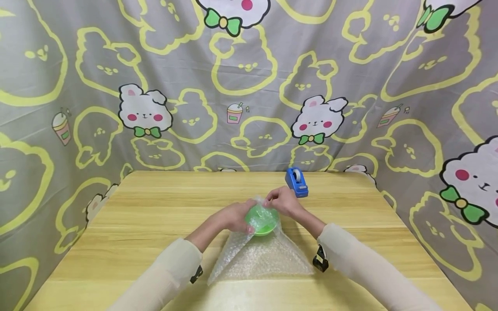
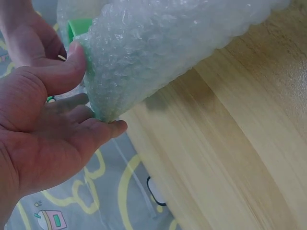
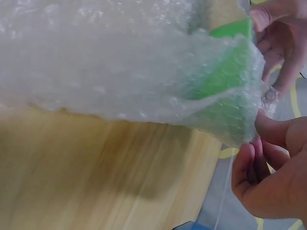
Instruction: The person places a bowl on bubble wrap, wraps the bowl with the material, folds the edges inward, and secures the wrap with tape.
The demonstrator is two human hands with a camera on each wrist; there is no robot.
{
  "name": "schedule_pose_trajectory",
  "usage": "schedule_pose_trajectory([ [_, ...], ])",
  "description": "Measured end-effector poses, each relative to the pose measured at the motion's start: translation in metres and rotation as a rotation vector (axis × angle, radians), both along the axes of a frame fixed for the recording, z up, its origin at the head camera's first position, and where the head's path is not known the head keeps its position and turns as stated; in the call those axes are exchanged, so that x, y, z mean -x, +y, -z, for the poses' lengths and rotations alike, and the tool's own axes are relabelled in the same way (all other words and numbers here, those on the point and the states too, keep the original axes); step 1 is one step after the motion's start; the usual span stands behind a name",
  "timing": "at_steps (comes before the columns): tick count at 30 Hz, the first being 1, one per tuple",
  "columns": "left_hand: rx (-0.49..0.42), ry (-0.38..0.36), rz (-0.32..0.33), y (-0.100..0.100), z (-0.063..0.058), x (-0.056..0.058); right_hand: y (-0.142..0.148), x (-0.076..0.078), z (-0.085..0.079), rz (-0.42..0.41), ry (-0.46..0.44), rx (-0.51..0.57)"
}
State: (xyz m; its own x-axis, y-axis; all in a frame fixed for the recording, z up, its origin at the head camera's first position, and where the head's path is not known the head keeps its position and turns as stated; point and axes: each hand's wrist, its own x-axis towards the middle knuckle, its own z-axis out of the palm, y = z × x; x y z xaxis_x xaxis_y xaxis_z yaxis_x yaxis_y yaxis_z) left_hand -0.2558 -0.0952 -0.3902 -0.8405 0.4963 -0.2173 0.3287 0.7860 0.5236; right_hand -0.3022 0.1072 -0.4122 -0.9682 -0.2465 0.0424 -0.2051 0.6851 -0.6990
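Note:
A light green bowl (image 1: 266, 230) sits within a sheet of clear bubble wrap (image 1: 264, 259), part of which is folded over the bowl's mouth. My left hand (image 1: 235, 216) grips the bowl through the wrap, thumb over the near side and fingers behind it. In the left wrist view, the thumb (image 2: 72, 67) presses the wrap near the green rim. On the far right side, my right hand (image 1: 283, 201) pinches the edge of the wrap between thumb and fingertips. The right wrist view shows green through the wrap layer (image 3: 220, 91) beside this pinch.
A blue tape dispenser (image 1: 297, 183) stands on the wooden table (image 1: 155, 207), just beyond my right hand. A grey patterned curtain (image 1: 186, 77) hangs behind the table and along both sides. The wrap's loose part spreads toward the near edge.

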Motion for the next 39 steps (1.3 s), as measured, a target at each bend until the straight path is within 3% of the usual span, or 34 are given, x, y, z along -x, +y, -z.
schedule_pose_trajectory([
  [8,-0.048,-0.021,-0.033,-0.0004,-0.0001,0.0003,-0.0059,-0.0019,0.0029,0.036,0.063,-0.005],
  [15,-0.068,-0.024,-0.029,0.0004,0.001,0.0016,-0.006,0.0003,0.0042,0.074,0.034,-0.007],
  [22,-0.028,-0.038,-0.017,-0.0002,-0.0002,0.0021,-0.0058,0.0029,0.0053,0.067,0.054,-0.025],
  [32,0.046,-0.073,-0.012,0.0004,-0.0047,0.0048,-0.0067,0.0005,0.0063,0.073,0.021,-0.024],
  [39,0.062,-0.085,-0.013,0.0003,-0.0067,0.0051,0.001,0.0009,-0.0018,0.094,-0.089,0.06],
])
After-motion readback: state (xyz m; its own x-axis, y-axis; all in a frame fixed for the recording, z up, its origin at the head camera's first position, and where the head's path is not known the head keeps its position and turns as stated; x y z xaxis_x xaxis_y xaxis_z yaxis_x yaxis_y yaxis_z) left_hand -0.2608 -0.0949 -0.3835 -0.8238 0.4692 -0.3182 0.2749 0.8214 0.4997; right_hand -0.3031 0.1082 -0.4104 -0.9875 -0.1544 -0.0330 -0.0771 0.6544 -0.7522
